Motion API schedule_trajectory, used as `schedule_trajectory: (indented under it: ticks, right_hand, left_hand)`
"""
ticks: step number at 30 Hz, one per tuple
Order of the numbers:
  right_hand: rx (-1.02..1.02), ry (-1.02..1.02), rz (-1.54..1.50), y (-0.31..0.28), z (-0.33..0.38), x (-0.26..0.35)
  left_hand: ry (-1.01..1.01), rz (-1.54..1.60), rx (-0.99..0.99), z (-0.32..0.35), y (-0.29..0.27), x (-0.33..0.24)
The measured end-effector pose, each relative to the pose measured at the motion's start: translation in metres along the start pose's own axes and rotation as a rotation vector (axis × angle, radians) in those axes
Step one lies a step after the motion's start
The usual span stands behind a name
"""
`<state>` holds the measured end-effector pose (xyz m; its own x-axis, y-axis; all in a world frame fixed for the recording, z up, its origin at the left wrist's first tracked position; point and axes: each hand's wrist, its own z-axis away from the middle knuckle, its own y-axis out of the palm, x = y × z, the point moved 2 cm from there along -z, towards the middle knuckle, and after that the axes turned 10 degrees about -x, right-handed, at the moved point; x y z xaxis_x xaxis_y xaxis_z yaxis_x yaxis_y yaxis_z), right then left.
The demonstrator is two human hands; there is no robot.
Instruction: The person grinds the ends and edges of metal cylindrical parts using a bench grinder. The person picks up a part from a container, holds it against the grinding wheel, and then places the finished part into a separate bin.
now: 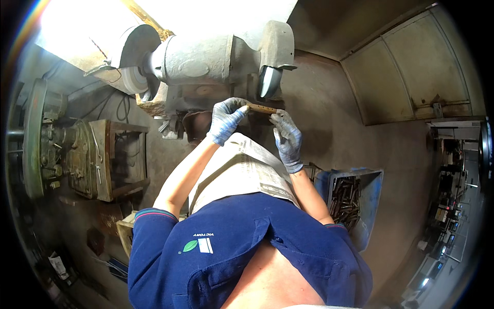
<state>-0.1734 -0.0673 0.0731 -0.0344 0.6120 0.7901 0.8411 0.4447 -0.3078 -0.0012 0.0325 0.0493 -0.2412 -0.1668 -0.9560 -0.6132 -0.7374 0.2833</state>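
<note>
Head view, nearest thing first: your blue polo shirt (pixel 231 257) fills the bottom, and a sheet of newspaper (pixel 247 170) is draped over your lap like an apron, right below both hands. Just off your right forearm sits a blue crate (pixel 373 180) full of what look like short metal bars (pixel 346 198), close enough to grab from.

Now the hands. Both are in grey-blue knit gloves. Your left hand (pixel 225 119) is closed around the left end of a short, rusty-brown metal piece (pixel 262 108), fingers curled over the top. Your right hand (pixel 287 139) pinches the other end from underneath, thumb and fingers closed on it. So the piece is bridged level between the two hands.

Straight past it is the bench grinder (pixel 206 59), and the piece sits just under the right-hand grinding wheel (pixel 269 80), very near it; whether it's actually touching, I can't tell. The left-hand wheel (pixel 135 77) is well off beyond your left hand.

My read: you're at the grinding step, presenting the piece to the wheel. Next move probably wants steady, light pressure and fingers kept clear of the wheel.

Off to the far left of your left hand there's an old green machine (pixel 51 139).
</note>
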Motion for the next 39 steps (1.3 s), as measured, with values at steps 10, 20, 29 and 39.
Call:
schedule_trajectory:
  ticks: [10,20,29,39]
  right_hand:
    - [-0.176,0.325,-0.187,0.001,-0.003,-0.075]
    - [-0.117,0.327,-0.157,0.026,-0.006,-0.075]
    - [-0.109,0.342,-0.212,0.034,-0.002,-0.092]
    - [-0.175,0.446,-0.254,0.029,-0.003,-0.094]
  left_hand:
    - [-0.171,-0.019,-0.082,-0.027,0.032,0.046]
    - [-0.222,-0.007,-0.199,-0.032,0.022,0.047]
    - [-0.237,-0.011,-0.219,-0.038,0.018,0.049]
    - [-0.278,-0.008,-0.206,-0.041,0.024,0.057]
